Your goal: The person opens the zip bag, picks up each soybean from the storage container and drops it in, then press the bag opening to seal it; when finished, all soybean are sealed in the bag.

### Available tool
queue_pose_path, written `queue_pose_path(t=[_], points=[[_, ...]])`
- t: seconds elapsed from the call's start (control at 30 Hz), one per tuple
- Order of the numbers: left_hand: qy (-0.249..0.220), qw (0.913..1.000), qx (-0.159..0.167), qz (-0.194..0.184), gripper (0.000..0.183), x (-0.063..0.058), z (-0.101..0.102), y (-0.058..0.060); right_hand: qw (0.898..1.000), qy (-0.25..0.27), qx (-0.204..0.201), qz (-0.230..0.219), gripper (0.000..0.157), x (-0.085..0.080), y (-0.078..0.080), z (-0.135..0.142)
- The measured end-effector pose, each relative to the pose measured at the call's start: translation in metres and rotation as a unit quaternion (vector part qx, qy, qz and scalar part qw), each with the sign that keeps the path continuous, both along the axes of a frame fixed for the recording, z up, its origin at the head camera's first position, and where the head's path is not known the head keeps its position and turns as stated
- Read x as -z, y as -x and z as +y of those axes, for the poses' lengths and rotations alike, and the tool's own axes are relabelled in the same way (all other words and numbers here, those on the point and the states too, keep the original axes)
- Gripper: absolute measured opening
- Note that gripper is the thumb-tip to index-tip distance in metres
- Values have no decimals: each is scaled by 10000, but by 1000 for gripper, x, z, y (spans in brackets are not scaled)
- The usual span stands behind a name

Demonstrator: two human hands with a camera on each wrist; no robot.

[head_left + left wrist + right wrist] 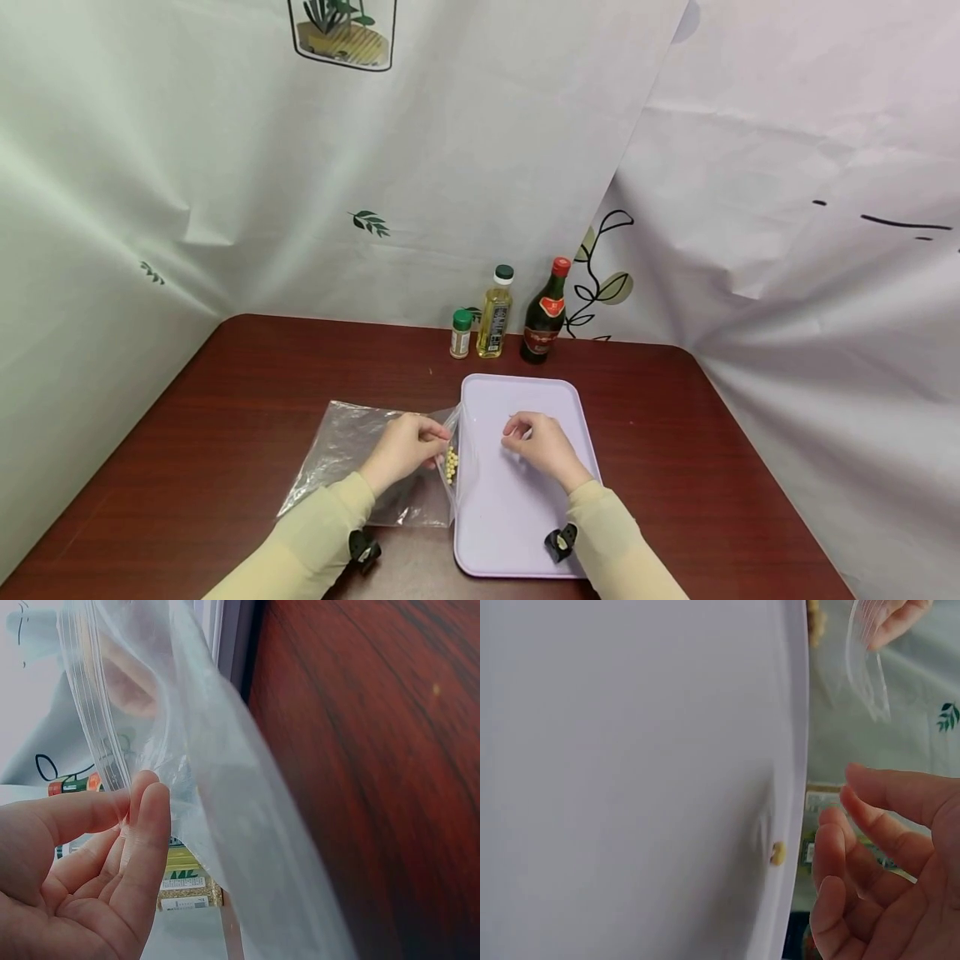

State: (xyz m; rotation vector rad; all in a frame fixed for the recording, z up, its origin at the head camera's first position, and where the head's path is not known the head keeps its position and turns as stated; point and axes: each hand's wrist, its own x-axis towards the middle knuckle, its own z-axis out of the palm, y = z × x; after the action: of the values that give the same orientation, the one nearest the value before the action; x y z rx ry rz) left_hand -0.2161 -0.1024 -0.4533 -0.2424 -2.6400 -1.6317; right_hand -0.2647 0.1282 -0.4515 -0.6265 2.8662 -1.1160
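Note:
A clear zip bag (pixel 341 442) lies on the table with its mouth over the left edge of a pale lilac tray (pixel 495 533). My left hand (pixel 405 450) pinches the bag's zip edge (pixel 101 720) between thumb and fingertips. Small round yellow beans (pixel 451 465) cluster at the bag's mouth. Above the tray, my right hand (pixel 543 446) hovers with loosely bent fingers, and I see nothing between them. One yellow bean (pixel 778 853) shows by the tray's rim in the right wrist view, close to those fingers.
Behind the tray stand a green-capped shaker (pixel 461 335), an oil bottle (pixel 495 315) and a dark bottle with a red cap (pixel 543 317). A printed cloth (pixel 480 150) hangs behind the dark red wooden table (pixel 195 433).

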Motion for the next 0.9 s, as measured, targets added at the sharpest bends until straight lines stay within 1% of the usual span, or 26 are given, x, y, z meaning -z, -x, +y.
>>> queue_pose_path(t=[0.4,0.5,0.63,0.77,0.9], points=[[19,10000,-17,10,10,2,0,1,9986,-94,516,-80,6,7,11,11],[26,10000,-10,14,10,2,0,0,9979,-191,622,-19,6,8,14,13],[31,10000,-10,-34,10,3,-1,0,9968,-340,718,-6,7,11,19,15],[31,10000,-33,-33,9,2,-1,-1,9960,-412,791,-84,7,15,24,17],[61,10000,-62,12,9,0,-2,-3,9957,-420,806,-166,7,14,25,15]])
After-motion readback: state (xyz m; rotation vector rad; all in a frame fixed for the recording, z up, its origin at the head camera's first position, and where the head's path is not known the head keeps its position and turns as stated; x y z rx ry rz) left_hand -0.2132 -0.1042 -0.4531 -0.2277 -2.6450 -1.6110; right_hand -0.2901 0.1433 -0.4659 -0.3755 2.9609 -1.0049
